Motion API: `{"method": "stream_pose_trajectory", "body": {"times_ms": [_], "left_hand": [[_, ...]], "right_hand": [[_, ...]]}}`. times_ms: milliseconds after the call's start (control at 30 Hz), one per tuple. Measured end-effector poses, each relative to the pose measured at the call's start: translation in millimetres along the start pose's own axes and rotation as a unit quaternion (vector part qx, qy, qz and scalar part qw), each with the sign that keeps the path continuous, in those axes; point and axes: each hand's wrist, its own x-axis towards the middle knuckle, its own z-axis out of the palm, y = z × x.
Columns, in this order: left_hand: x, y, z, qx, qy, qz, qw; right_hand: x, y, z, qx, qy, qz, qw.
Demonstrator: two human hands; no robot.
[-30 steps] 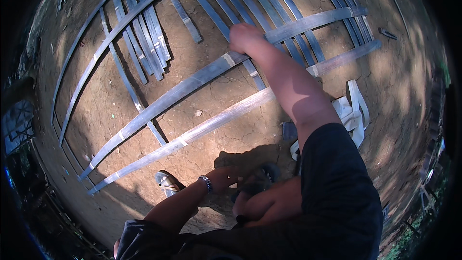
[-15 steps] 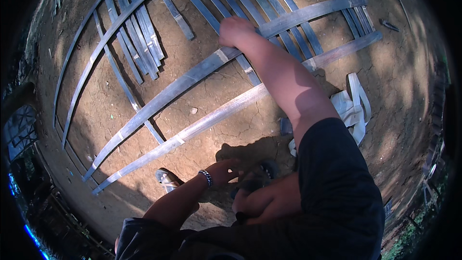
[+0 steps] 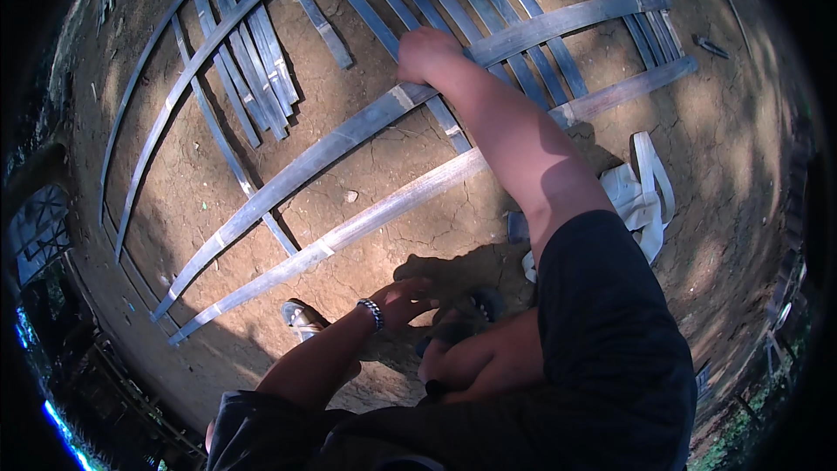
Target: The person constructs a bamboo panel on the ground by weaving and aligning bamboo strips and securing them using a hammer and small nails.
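My right hand (image 3: 429,57) reaches forward and is closed over a long grey bamboo slat (image 3: 323,153), where a crosswise slat (image 3: 449,126) passes under it. The back of the hand hides the fingertips. Nearer to me, a paler bamboo slat (image 3: 375,218) runs roughly alongside the long one, below my right forearm. My left hand (image 3: 405,303) hangs above the ground by my feet, its fingers apart and holding nothing; a chain bracelet circles that wrist. Several crosswise slats (image 3: 445,0) extend from the long slat toward the far side.
Loose slats (image 3: 257,70) lie in a group at the far left, and others (image 3: 628,13) at the far right. A pliers-like tool (image 3: 711,47) rests on the dirt at right. White cloth with straps (image 3: 641,201) and a small dark block (image 3: 518,227) lie beside my right arm. My sandalled foot (image 3: 302,318) is below.
My right hand stays on the long slat. The left hand has risen slightly and its fingers have straightened a little. The view has shifted slightly.
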Motion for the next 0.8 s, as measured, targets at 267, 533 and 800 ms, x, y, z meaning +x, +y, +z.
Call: {"method": "stream_pose_trajectory", "body": {"times_ms": [267,533,800], "left_hand": [[-1,17,-1,-0.012,-0.023,-0.021,0.999],[-9,29,-9,0.032,0.042,0.008,0.999],[-26,89,-76,0.143,0.170,0.154,0.963]], "right_hand": [[4,8,9,0.000,0.025,-0.017,1.000],[-27,51,13,0.173,0.132,-0.110,0.970],[-137,118,70,0.109,0.297,0.027,0.948]]}}
